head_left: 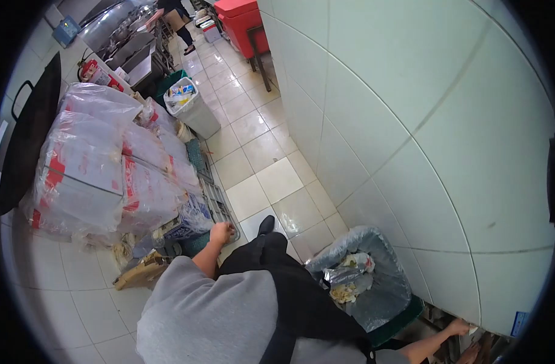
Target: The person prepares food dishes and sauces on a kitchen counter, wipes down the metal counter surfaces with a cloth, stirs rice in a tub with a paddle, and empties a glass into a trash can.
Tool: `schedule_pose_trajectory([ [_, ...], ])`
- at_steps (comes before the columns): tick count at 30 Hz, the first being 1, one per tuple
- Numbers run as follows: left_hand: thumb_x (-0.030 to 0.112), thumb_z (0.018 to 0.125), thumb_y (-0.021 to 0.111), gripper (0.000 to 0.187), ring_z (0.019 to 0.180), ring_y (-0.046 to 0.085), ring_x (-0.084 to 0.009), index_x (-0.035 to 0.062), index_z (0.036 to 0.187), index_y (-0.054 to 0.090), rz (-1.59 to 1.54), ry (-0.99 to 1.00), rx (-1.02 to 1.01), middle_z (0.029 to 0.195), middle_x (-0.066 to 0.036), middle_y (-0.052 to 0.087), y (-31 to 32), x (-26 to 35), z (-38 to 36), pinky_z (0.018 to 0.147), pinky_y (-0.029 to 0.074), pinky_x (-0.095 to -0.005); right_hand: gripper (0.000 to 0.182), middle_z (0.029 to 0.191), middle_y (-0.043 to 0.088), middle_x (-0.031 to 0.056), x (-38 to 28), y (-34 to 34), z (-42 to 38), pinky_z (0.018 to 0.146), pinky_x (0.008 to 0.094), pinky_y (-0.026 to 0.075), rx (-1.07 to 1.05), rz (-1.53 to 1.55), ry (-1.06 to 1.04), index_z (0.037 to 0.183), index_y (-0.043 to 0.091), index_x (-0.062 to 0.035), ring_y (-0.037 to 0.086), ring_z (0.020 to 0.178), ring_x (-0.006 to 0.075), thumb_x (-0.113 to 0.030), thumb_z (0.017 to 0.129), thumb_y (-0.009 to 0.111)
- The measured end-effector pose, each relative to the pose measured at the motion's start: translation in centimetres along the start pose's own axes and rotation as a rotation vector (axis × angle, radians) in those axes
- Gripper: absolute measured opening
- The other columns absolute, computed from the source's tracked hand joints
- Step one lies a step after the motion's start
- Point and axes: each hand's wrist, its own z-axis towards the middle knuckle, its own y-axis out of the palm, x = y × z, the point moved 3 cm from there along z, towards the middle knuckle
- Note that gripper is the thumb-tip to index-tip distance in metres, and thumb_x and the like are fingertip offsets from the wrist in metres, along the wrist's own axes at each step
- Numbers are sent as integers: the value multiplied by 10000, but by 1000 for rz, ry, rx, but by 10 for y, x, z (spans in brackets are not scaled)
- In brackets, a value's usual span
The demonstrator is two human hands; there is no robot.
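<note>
My left hand (221, 233) hangs beside my body, its fingers curled in, with nothing seen sticking out of it. Close to it stand a grey slatted metal rack (217, 197) and a blue-and-white printed package (189, 219). My right hand (457, 328) reaches out at the lower right, by the bottom edge of the tiled wall (374, 200). Its fingers are closed around something with a small whitish end, which I cannot make out. Between my body and the wall is a lined bin (389, 276) holding crumpled waste (350, 279).
Boxes wrapped in clear plastic (83, 176) are stacked at the left, beside a large black pan (26, 139). Ahead along the tiled floor (247, 145) stand a white bin (195, 112), a fire extinguisher (95, 74) and a red container (241, 27). A person (179, 27) stands far ahead.
</note>
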Motion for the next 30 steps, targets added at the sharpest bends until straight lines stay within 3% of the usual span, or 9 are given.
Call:
schedule_pose_trajectory([
  [2,144,782,663,256,779,719,-234,108,1027,726,-119,-145,-145,834,-85,732,11,-26,18,694,572,-360,809,1283,534,307,11,-14,-56,990,528,432,367,-115,-78,1429,363,28,510,1198,427,-335,813,739],
  [4,144,803,642,264,786,719,-243,112,1053,719,-136,-200,-224,860,-95,733,8,-35,36,696,574,-357,926,1336,495,275,15,-18,-112,957,550,456,333,-205,156,1488,279,-8,526,1156,451,-421,807,751],
  [8,206,814,669,379,823,719,-268,100,1178,667,-161,-183,-351,952,-123,727,53,-109,119,750,575,-372,562,1247,561,229,-62,-27,-297,855,501,524,385,52,298,1444,369,-14,592,1051,385,-211,944,535],
  [10,233,802,692,429,861,714,-277,94,1206,651,-151,-133,-381,993,-135,720,31,-124,173,777,571,-383,420,1237,552,215,-181,-47,-419,845,427,510,400,322,-222,1353,448,21,597,997,334,-22,935,442],
  [12,276,780,719,481,979,680,-316,77,1212,644,-77,-47,-535,1092,-167,691,8,-111,217,854,548,-404,468,1219,525,152,-292,-29,-522,792,360,497,97,684,-326,1317,474,7,582,968,275,85,858,430],
  [14,273,788,709,478,1022,656,-343,74,1217,639,106,205,-377,1122,-177,680,-16,-103,272,889,530,-407,538,1247,516,132,-397,-1,-611,762,318,487,-373,836,-376,1328,474,-19,563,957,231,97,805,420],
  [17,256,799,699,452,969,673,-339,77,1209,638,-94,202,-248,1029,-175,703,-61,-80,338,887,525,-410,483,1237,515,128,-524,13,-694,705,307,499,-795,781,-934,1264,550,-57,573,941,236,86,809,478],
  [20,235,805,693,433,955,677,-335,82,1206,638,-237,207,-190,1005,-179,706,-93,-59,381,876,526,-411,424,1192,526,138,-596,36,-730,687,315,508,-1060,774,-840,1198,601,-70,583,916,239,85,816,501],
  [30,219,794,705,440,983,680,-304,97,1213,647,-287,-42,-285,1042,-179,708,-116,-121,482,888,530,-394,204,1002,645,169,-739,191,-751,760,393,516,-1131,429,-1136,1041,670,-53,640,889,316,-59,870,559],
])
